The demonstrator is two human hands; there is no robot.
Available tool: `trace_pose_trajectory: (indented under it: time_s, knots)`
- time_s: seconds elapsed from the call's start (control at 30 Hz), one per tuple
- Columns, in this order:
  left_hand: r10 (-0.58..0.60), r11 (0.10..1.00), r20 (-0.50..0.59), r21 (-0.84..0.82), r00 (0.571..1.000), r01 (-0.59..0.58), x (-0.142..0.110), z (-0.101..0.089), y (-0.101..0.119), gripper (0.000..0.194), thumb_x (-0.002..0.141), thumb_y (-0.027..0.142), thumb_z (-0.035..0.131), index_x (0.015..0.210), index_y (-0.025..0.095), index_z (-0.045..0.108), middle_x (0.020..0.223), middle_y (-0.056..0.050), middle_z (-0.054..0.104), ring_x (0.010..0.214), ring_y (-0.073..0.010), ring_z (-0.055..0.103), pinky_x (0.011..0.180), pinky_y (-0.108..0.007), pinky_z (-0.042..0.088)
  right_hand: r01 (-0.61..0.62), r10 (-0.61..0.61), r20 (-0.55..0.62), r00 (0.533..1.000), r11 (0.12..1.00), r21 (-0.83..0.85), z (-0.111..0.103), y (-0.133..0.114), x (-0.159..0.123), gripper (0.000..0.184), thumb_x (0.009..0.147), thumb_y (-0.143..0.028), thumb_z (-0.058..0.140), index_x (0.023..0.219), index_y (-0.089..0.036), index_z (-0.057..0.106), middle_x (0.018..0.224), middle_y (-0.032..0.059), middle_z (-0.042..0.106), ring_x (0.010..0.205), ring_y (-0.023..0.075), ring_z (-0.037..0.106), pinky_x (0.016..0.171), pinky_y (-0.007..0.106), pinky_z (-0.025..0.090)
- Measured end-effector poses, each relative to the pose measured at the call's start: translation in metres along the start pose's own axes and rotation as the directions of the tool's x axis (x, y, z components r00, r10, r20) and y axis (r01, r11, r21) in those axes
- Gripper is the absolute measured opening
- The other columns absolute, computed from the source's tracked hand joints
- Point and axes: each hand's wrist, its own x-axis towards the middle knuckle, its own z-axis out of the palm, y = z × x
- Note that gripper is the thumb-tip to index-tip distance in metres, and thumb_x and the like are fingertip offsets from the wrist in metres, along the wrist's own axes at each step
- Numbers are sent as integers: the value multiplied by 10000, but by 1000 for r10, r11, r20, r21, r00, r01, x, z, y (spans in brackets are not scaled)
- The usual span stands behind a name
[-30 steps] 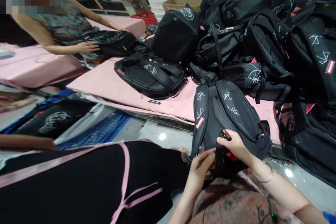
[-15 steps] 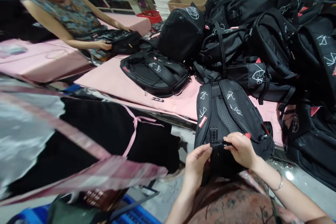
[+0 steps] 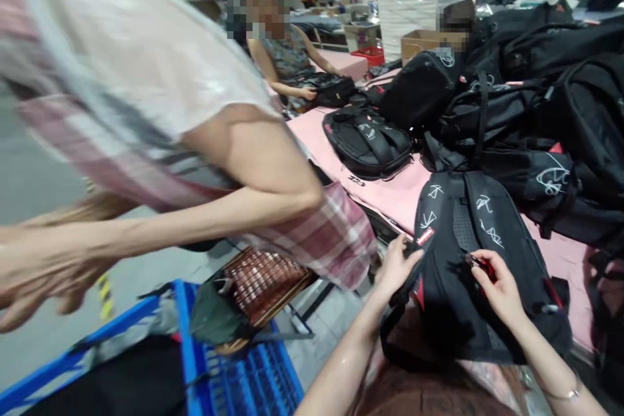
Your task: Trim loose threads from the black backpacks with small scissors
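A black backpack (image 3: 468,253) with white scribble marks and red tabs hangs off the edge of the pink table (image 3: 390,190) onto my lap, back panel up. My left hand (image 3: 396,266) grips its left edge by the shoulder strap, fingers closed on the fabric. My right hand (image 3: 500,286) rests on the back panel, fingers pinched on a small dark and red item (image 3: 480,264) that I cannot make out.
A person in a white top and plaid skirt (image 3: 195,143) leans across the left, arm stretched out. A blue crate (image 3: 234,370) and a woven-seat stool (image 3: 260,283) stand below. A black backpack pile (image 3: 526,91) covers the table. Another person (image 3: 285,58) handles a bag (image 3: 331,88) farther back.
The view swung left and up. A person in a white top has stepped in close on the left. My left hand moved to the backpack's left edge; my right hand stays on the back panel.
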Motion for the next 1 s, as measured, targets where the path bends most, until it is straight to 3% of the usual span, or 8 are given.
trace_pose_trajectory:
  time_s: [0.1, 0.2, 0.4, 0.53, 0.63, 0.8, 1.0]
  knots:
    - [4, 996, 63, -93, 998, 2, 5, 11, -4, 486, 622, 300, 710, 1059, 135, 576, 1051, -100, 611, 970, -218, 555, 886, -340, 405, -1, 0, 44, 999, 1000, 9, 4, 11, 14, 250, 822, -345, 534, 1020, -193, 531, 976, 70, 582, 879, 194, 562, 812, 345, 463]
    - [5, 984, 124, -177, 992, 18, -6, 16, 5, 435, 659, 348, 685, 1005, 104, 587, 994, -109, 634, 911, -220, 582, 826, -330, 442, 24, -23, 55, 998, 1000, -5, 3, 14, 26, 257, 821, -357, 532, 1026, -202, 529, 974, 65, 584, 880, 198, 564, 808, 345, 458]
    - [-28, 937, 204, -336, 979, 97, -26, 2, 22, 470, 718, 356, 649, 1102, 113, 529, 1087, -106, 601, 985, -207, 555, 864, -298, 418, 185, -176, 65, 982, 970, -160, -2, -11, 58, 220, 845, -303, 510, 1045, -211, 500, 969, 62, 572, 887, 189, 552, 801, 340, 449]
    - [-63, 942, 258, -304, 964, 143, -21, -6, 16, 490, 721, 339, 652, 1130, 105, 518, 1108, -118, 593, 1010, -217, 543, 883, -313, 403, 430, -377, 226, 898, 861, -272, 2, -16, 87, 138, 867, -245, 471, 963, -180, 546, 956, 90, 560, 924, 206, 528, 824, 371, 433]
    - [-58, 945, 273, -295, 960, 141, -17, -8, 13, 467, 726, 325, 648, 1126, 120, 524, 1118, -101, 594, 1020, -210, 541, 883, -297, 400, 521, -445, 309, 841, 819, -239, 2, -8, 104, 128, 876, -240, 465, 918, -166, 561, 892, 86, 565, 872, 192, 531, 784, 351, 448]
    - [-47, 956, 290, -264, 956, 127, -16, -13, 15, 451, 725, 314, 646, 1126, 133, 543, 1126, -85, 598, 1036, -203, 534, 883, -267, 393, 584, -463, 442, 768, 790, -188, -1, -3, 118, 140, 861, -243, 503, 949, -158, 572, 929, 84, 546, 907, 178, 513, 815, 329, 438]
    - [-80, 948, 337, -265, 938, 176, -12, -15, 13, 502, 721, 343, 636, 1163, 133, 524, 1153, -105, 578, 1066, -243, 519, 886, -312, 401, 573, -442, 524, 728, 812, -111, 7, -3, 128, 166, 851, -230, 520, 977, -158, 598, 945, 82, 516, 872, 157, 513, 785, 288, 448]
